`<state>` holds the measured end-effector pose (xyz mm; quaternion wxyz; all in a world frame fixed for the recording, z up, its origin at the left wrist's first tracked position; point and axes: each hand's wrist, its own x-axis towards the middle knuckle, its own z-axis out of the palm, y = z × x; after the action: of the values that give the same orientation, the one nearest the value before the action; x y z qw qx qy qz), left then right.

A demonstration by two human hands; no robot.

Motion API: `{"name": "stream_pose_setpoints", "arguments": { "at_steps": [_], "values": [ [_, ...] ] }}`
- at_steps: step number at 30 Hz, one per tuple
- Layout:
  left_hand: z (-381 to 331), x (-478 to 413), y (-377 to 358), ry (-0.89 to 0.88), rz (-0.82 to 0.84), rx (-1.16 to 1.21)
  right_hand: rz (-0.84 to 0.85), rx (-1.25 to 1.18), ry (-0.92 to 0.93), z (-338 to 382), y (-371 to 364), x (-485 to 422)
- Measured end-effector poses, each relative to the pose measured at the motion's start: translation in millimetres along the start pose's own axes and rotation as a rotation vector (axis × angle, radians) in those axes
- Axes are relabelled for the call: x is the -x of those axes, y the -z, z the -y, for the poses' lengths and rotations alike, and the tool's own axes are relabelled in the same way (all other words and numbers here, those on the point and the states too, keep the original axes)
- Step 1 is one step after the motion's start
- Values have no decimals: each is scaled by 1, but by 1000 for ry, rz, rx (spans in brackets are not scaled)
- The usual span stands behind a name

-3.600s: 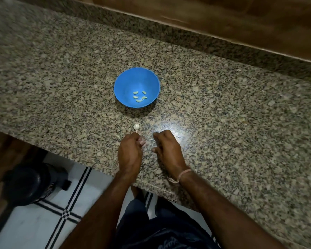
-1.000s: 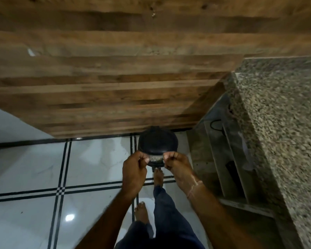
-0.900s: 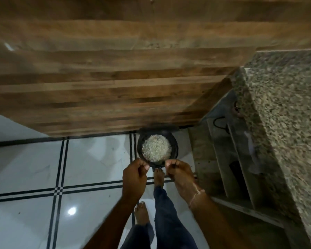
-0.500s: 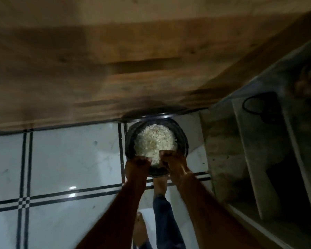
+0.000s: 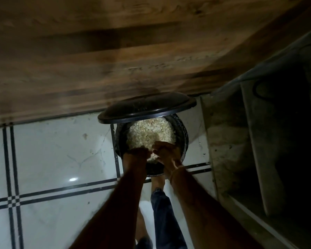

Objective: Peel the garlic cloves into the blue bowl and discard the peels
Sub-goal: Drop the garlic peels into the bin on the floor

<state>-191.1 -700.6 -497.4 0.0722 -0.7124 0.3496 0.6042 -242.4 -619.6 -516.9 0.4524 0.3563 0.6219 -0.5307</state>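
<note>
Black bin [image 5: 184, 141] stands on the white tiled floor [image 5: 52, 150] at its far edge, against a wooden wall [image 5: 97, 51]. Its lid [image 5: 145, 108] is tipped up at the back. Pale peels [image 5: 151, 132] fill the bin in a heap. The left hand [image 5: 136, 156] and right hand [image 5: 166, 152] hang close together over the bin's near rim, just above the peels. Their fingers [image 5: 161, 147] curl downward, bunched; motion blur hides whether they pinch any peel. A bare foot [image 5: 157, 182] sits at the bin's base.
</note>
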Motion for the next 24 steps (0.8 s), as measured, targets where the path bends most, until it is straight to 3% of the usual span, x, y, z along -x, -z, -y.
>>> {"name": "stream_pose_setpoints", "arguments": {
  "at_steps": [2,6,10,12,17,21,24],
  "values": [
    [-6,9,-6,24,59,56,25,23,10,-2,-10,13],
    [-7,35,-7,91,339,76,200,38,7,-8,-25,49],
    [-16,95,27,155,530,125,103,92,87,-10,-6,85],
    [-16,130,48,56,519,30,147,31,19,4,12,115],
    [-12,206,88,-324,293,-332,92,123,250,12,51,222],
    [-5,294,120,-661,261,-612,46,126,430,-6,93,329],
    [19,377,140,-892,331,-776,-23,135,595,-23,133,421]
  ]
}}
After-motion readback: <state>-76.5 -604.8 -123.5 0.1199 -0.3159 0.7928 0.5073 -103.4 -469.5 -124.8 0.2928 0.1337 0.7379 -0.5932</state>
